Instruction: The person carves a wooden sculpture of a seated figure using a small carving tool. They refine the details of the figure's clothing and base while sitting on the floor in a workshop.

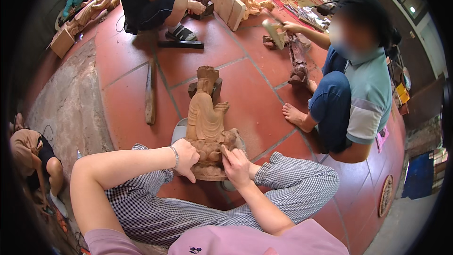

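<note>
A carved wooden statue (206, 113) of a robed seated figure with a tall headpiece stands upright on the floor between my bent legs. My left hand (185, 158) grips the left side of its petalled base, thumb pointing down. My right hand (237, 166) presses against the right side of that base, its fingers bent together near the carved petals. Whatever the right fingers hold, if anything, is too small or hidden to name. Behind the statue's shoulders a dark block (215, 89) shows. Part of a pale grey rounded thing (180, 130) shows beside the statue's left side.
A wooden bar (150, 92) lies on the red tiles left of the statue; a dark bar (181, 44) lies farther back. At right, a co-worker (361, 94) squats, raising a mallet (274, 34) over a dark carving (298, 59). Other people work behind and at left.
</note>
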A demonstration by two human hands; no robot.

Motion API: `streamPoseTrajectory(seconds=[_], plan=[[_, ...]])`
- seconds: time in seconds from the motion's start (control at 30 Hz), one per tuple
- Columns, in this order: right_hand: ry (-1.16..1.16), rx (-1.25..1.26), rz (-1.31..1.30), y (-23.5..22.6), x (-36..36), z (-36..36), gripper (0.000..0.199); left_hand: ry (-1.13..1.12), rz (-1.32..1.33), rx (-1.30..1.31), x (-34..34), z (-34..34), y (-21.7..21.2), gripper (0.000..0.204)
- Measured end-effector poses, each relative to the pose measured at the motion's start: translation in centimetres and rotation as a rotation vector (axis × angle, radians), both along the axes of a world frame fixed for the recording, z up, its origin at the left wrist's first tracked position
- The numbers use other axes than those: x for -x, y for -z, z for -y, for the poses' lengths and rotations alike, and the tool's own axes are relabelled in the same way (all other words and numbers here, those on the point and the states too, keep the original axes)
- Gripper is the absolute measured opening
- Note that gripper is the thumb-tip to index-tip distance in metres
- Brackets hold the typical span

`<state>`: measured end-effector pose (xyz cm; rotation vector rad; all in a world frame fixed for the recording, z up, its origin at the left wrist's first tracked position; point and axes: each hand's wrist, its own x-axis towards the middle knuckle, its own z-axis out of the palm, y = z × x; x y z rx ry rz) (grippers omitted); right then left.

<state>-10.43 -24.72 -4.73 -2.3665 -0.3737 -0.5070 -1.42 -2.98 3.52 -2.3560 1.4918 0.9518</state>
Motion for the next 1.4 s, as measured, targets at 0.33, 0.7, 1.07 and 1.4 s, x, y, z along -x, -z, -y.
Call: streamPoseTrajectory(seconds=[0.33, 0.7, 1.07, 1.4], plan=[[0.061, 0.025, -0.004, -0.3, -1.3, -0.5, 0.031, -0.005, -0.005, -0.012, -0.3, 0.3, -0.1, 0.084], [0.076, -0.013, 0.028, 0.4, -1.4, -0.4, 0.040, -0.030, -0.030, -0.062, -0.2, 0.6, -1.0, 0.079], [0.033, 0.041, 0.035, 0.0, 0.0, 0.1, 0.038, -0.030, 0.025, 0.059, 0.2, -0.8, 0.7, 0.082], [0.008, 0.008, -0.004, -0.7, 1.0, -0.2, 0.032, -0.030, 0.007, 0.044, 0.4, -0.5, 0.8, 0.081]])
